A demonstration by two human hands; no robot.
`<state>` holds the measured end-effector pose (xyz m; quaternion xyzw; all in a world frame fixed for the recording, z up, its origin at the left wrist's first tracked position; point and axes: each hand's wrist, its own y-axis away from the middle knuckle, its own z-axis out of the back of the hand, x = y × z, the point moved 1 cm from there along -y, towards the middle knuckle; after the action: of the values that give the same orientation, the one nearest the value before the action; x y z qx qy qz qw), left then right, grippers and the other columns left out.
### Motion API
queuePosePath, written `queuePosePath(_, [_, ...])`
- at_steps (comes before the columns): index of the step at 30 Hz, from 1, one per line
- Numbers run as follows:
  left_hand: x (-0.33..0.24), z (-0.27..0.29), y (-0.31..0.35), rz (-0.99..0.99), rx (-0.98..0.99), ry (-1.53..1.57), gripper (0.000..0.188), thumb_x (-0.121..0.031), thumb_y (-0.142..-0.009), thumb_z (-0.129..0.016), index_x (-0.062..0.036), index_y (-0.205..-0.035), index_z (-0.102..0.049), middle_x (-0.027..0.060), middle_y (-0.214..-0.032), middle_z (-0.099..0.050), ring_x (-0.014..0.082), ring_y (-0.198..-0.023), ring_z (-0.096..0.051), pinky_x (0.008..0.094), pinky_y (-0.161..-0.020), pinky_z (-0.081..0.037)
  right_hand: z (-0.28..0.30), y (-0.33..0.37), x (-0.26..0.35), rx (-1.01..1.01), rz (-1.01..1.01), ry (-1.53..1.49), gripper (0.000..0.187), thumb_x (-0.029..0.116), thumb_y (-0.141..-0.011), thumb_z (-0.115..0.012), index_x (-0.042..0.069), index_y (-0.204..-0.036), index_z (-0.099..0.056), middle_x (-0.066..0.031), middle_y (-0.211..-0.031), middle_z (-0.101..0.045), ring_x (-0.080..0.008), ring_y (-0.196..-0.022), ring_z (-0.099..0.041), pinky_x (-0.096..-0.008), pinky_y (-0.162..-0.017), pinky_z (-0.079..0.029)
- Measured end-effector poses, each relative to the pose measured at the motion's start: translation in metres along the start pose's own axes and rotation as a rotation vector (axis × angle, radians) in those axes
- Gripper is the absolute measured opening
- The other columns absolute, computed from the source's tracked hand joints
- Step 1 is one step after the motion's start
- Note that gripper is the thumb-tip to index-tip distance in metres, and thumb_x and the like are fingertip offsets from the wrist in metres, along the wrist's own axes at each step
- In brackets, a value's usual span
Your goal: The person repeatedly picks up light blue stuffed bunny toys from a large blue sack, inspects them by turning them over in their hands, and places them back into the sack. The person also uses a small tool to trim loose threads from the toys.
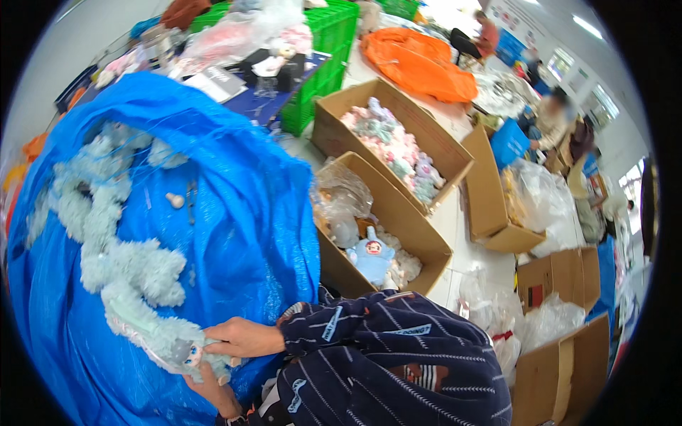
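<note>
On a blue plastic sheet point(234, 220) lies a long, fluffy chain of pale blue-green plush point(145, 273). At its near end is a plush doll point(186, 344) with a small face and blue eyes. From below, my left hand point(213, 390) holds the doll near its face, its fingers partly hidden by plush. Above the face my right hand point(241, 337) is closed with its fingertips on the plush; the sheet lies beneath. A small skin-coloured doll part point(175, 201) rests on the sheet beside a thin dark tool point(191, 204), whose kind is unclear.
Beside the sheet stand a carton point(419, 266) with a blue plush toy point(371, 257), and another carton point(455, 160) of pastel plush toys point(391, 142). A cluttered blue table point(273, 103) and green crates point(332, 35) are behind. Other people point(553, 124) sit at the far right.
</note>
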<state>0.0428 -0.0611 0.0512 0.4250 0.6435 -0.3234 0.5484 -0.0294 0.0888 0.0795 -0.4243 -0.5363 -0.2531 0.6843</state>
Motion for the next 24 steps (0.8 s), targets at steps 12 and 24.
queuePosePath(12, [0.047, 0.048, -0.015, 0.217, 0.096, -0.124, 0.050, -0.011, -0.080, -0.057, 0.0037, -0.122, -0.033, 0.0166, -0.112, -0.047, 0.0219, -0.095, -0.051, 0.0323, -0.078, -0.045, 0.007, 0.001, -0.010, -0.001, -0.033, 0.004, 0.023, 0.015, -0.083, -0.045, -0.005, -0.071, -0.048, -0.0220, -0.060, -0.050, -0.0355, -0.053, -0.051, -0.0389, -0.049, -0.038])
queuePosePath(24, [0.033, 0.030, -0.001, -0.127, 0.049, -0.515, 0.039, -0.007, -0.077, -0.061, 0.0006, -0.112, -0.047, 0.0119, -0.107, -0.053, 0.0180, -0.093, -0.053, 0.0295, -0.077, -0.044, -0.003, 0.003, -0.035, -0.071, -0.641, -1.098, 0.018, 0.013, -0.085, -0.047, 0.003, -0.072, -0.053, -0.0038, -0.060, -0.052, -0.0119, -0.047, -0.052, -0.0242, -0.044, -0.042])
